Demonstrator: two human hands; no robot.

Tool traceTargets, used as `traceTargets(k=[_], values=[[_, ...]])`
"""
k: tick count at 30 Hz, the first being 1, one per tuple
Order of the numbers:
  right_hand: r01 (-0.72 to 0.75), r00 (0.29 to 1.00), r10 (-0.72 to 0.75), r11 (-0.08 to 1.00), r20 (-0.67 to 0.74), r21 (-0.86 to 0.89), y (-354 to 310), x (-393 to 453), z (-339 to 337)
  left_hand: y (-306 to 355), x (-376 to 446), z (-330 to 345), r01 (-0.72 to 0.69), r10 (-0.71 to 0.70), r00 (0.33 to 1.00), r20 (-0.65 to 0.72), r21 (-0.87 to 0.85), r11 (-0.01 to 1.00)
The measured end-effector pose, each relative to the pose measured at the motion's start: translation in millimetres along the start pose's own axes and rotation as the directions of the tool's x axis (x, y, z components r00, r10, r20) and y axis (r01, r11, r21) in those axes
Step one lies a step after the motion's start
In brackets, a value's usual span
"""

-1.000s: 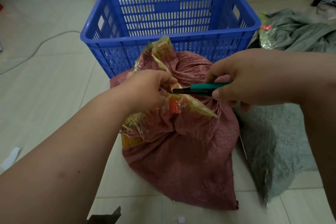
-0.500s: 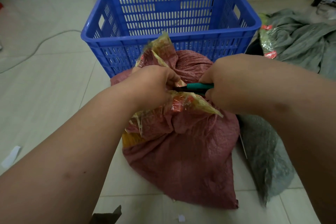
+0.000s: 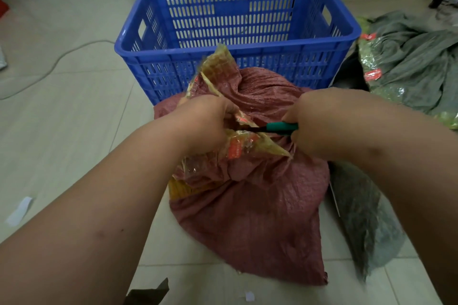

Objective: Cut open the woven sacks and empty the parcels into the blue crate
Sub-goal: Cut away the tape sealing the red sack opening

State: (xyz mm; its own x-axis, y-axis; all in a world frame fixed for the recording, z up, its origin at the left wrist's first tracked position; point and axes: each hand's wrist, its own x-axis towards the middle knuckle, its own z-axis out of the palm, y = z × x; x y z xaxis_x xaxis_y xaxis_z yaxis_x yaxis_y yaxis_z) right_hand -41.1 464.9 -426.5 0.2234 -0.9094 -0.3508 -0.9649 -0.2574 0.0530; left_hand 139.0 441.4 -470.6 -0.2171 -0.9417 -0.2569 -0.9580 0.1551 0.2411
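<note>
The red woven sack (image 3: 250, 205) lies on the floor just in front of the blue crate (image 3: 238, 30), its taped neck (image 3: 218, 67) bunched in the left hand (image 3: 205, 124). The right hand (image 3: 319, 121) grips a green-handled cutter (image 3: 281, 127); its blade tip is hidden in the folds. Grey-green sacks (image 3: 416, 57) lie right, partly cut off.

Under your hands, the dull red woven plastic sack (image 3: 250, 205) looks coarse and matt, its neck wrapped in glossy, crinkled yellowish clear tape (image 3: 247, 142). The slotted blue plastic crate (image 3: 238, 54) has a smooth, slightly shiny finish. The pale floor tiles (image 3: 74, 111) look smooth.
</note>
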Motion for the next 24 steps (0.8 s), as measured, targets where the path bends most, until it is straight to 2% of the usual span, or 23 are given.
traceTargets(k=[2,5,8,11,16,24], values=[[-0.005,1.000,0.005,1.000,-0.026,0.005,-1,1,2,-2,0,-2,-0.013,0.012,1.000,-0.012,-0.043,0.999],[0.006,0.999,-0.004,0.999,-0.048,0.041,-8,4,8,6,2,-3,-0.049,0.049,0.998,-0.029,-0.005,0.999],[-0.015,1.000,0.016,0.997,-0.014,0.077,-6,2,5,5,1,-3,-0.027,0.028,0.999,-0.032,0.025,0.999],[-0.031,0.998,0.026,0.996,0.050,0.087,2,-1,-5,-4,-1,-1,0.014,-0.014,1.000,-0.027,-0.005,1.000],[-0.056,0.992,0.037,0.986,0.117,0.159,7,-7,-13,3,-3,-2,-0.001,0.002,1.000,0.006,-0.058,0.998],[-0.082,0.994,0.064,0.973,0.090,0.217,-6,0,-2,17,5,11,-0.065,0.064,0.997,0.037,0.019,0.998]])
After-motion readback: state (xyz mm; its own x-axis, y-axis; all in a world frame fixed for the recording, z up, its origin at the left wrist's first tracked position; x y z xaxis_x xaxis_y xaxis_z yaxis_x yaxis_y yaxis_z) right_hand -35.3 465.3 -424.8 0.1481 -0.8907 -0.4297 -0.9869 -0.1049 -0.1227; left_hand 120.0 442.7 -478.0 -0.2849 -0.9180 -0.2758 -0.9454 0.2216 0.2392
